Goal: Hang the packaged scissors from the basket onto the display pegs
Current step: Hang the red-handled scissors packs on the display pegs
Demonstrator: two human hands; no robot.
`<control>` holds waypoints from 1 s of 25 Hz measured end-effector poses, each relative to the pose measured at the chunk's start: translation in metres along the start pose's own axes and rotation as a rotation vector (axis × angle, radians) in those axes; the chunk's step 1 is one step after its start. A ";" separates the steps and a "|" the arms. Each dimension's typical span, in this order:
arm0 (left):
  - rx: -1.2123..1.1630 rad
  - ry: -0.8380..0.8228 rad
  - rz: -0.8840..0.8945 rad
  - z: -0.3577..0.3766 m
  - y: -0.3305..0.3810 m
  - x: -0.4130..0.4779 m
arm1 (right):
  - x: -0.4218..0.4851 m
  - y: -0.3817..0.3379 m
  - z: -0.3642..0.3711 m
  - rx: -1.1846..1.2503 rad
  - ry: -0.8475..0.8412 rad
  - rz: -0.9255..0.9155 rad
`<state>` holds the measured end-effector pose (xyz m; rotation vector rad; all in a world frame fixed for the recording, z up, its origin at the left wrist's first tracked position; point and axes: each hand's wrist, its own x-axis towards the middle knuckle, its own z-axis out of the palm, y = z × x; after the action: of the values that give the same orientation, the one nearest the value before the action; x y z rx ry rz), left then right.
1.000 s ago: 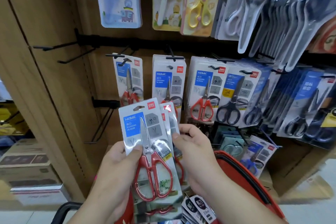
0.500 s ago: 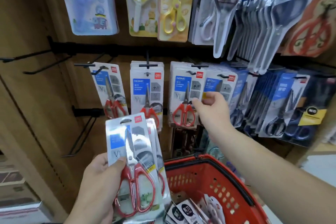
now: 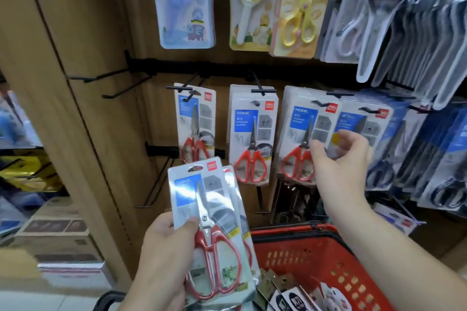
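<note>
My left hand (image 3: pixel 164 257) grips a small stack of packaged red-handled scissors (image 3: pixel 207 230) low in the middle, upright, in front of the display. My right hand (image 3: pixel 341 159) is raised at the hanging packs, fingers spread, touching the packs of red scissors (image 3: pixel 300 139) and the black-handled pack (image 3: pixel 364 121) beside them; nothing is held in it. The red basket (image 3: pixel 323 257) sits at the lower right with several more packs (image 3: pixel 295 298) inside. The leftmost occupied peg carries a single red scissors pack (image 3: pixel 194 126).
Bare black pegs (image 3: pixel 106 78) jut from the wooden panel at left, and more (image 3: pixel 156 174) hang lower. Children's scissors packs (image 3: pixel 187 2) hang on the top row, grey ones (image 3: pixel 417 33) at upper right. Cardboard boxes (image 3: pixel 58 237) sit at lower left.
My right hand let go of the held stack and rose to the hanging packs at the right. The left hand kept the stack, and the view shifted toward the basket.
</note>
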<state>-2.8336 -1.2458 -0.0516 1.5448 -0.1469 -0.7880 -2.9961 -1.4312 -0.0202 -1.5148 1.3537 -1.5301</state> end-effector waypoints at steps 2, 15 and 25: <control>0.006 -0.036 0.012 0.000 -0.002 -0.001 | -0.026 -0.003 0.005 0.032 -0.105 -0.094; -0.183 -0.235 -0.007 -0.010 0.009 -0.010 | -0.084 -0.026 0.024 0.345 -0.754 0.572; -0.086 -0.075 0.136 -0.021 0.017 0.005 | -0.072 -0.045 0.037 0.129 -0.562 0.098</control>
<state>-2.8125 -1.2339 -0.0391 1.4091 -0.2673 -0.7354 -2.9374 -1.3608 -0.0099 -1.6078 0.9639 -0.9991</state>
